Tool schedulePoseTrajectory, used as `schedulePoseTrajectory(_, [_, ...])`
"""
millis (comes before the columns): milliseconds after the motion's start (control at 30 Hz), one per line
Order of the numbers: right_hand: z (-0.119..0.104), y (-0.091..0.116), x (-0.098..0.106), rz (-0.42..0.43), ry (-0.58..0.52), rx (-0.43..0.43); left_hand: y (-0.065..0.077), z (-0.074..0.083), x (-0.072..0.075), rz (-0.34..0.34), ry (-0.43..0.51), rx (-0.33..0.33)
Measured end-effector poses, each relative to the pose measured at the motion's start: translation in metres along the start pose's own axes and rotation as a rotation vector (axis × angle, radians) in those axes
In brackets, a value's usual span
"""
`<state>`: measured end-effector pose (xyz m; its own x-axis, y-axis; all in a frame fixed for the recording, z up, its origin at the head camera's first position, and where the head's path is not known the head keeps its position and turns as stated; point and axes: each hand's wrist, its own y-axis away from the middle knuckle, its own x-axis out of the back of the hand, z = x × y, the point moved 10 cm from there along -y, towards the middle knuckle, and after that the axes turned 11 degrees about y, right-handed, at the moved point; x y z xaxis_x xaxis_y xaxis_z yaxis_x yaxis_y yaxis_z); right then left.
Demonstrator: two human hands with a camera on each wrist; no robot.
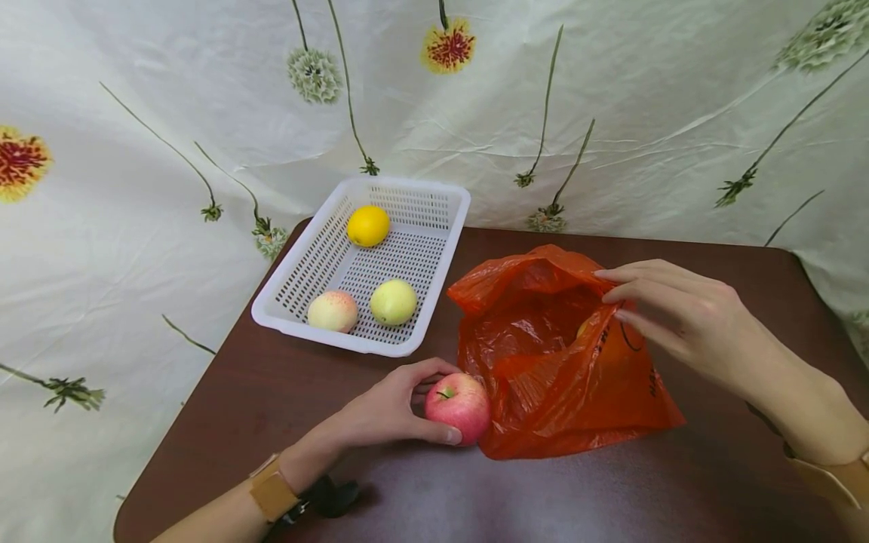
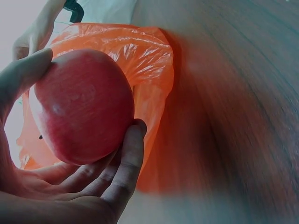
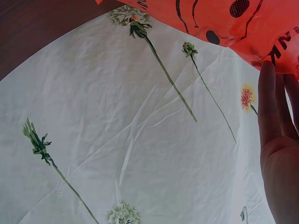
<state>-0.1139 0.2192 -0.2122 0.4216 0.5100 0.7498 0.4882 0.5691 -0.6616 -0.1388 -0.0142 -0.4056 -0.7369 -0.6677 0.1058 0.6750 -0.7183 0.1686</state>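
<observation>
In the head view a red apple (image 1: 459,408) is held in my left hand (image 1: 390,403), thumb on the near side and fingers on the far side. The apple is beside the mouth of an orange-red plastic bag (image 1: 543,392). My right hand (image 1: 686,317) pinches the bag's right rim between thumb and fingers, and the mouth gapes. Something yellowish shows partly inside the bag; its kind is hidden. The left wrist view shows the apple (image 2: 86,107) large in the curled fingers, with the bag (image 2: 152,60) behind it. In the right wrist view fingers (image 3: 268,102) meet the bag's edge.
A white perforated plastic basket (image 1: 271,313) stands at the back left of the dark brown table (image 1: 224,422). It contains a yellow lemon-like fruit (image 1: 369,226), a pale peach (image 1: 333,311) and a yellow-green round fruit (image 1: 394,302). Flower-printed cloth (image 1: 434,113) hangs behind the table.
</observation>
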Motion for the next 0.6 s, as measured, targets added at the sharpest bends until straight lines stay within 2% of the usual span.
schedulePoseTrajectory(400, [0.000, 0.000, -0.003, -0.013, 0.002, -0.011, -0.020, 0.005, -0.008, 0.026, -0.002, -0.041])
schedulePoseTrajectory(600, [-0.002, -0.001, -0.003, -0.010, 0.000, -0.004, -0.031, 0.020, -0.013, 0.025, 0.004, -0.075])
